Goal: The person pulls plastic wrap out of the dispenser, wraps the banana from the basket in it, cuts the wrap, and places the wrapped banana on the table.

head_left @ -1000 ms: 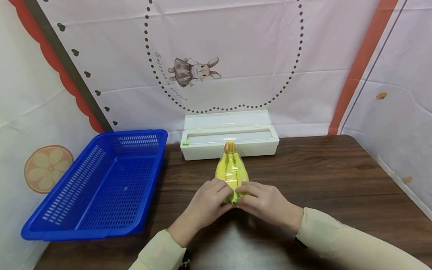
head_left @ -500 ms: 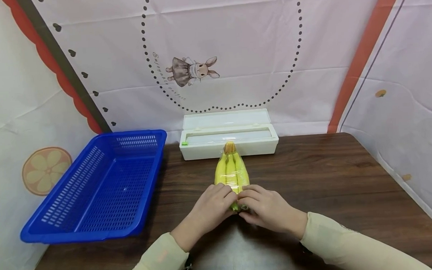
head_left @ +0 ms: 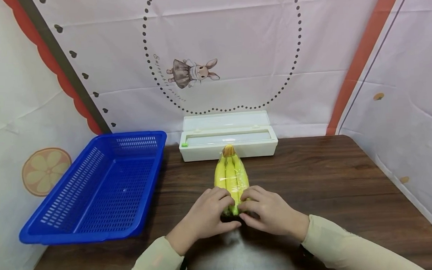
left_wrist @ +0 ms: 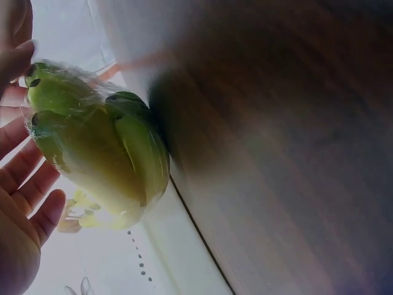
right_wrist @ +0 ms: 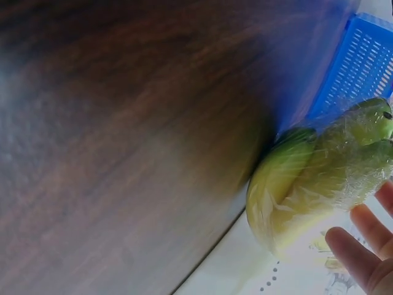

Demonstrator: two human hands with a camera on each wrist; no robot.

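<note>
A bunch of yellow bananas (head_left: 231, 178) with green tips lies in clear plastic wrap in the head view, its stem end pointing away. My left hand (head_left: 213, 212) touches the near left side of the bunch, the thumb held away from it. On the near right side, my right hand (head_left: 270, 212) rests its fingertips against the wrap, its thumb also apart. Bunched film covers the green tips of the bananas (left_wrist: 92, 141) in the left wrist view. Loosely spread fingers (right_wrist: 353, 252) stand beside the wrapped bananas (right_wrist: 319, 178) in the right wrist view.
Behind the bunch stands a white cling wrap box (head_left: 229, 150), its lid raised and a small green piece (head_left: 184, 145) at its left end. A blue plastic basket (head_left: 140, 217) sits on the left of the dark wooden table (head_left: 321, 175). Printed cloth (head_left: 248, 50) hangs behind.
The bananas have come slightly nearer to me. Both hands have moved a little with them; their thumbs, earlier tucked close at the near end, now stand away from the bunch.
</note>
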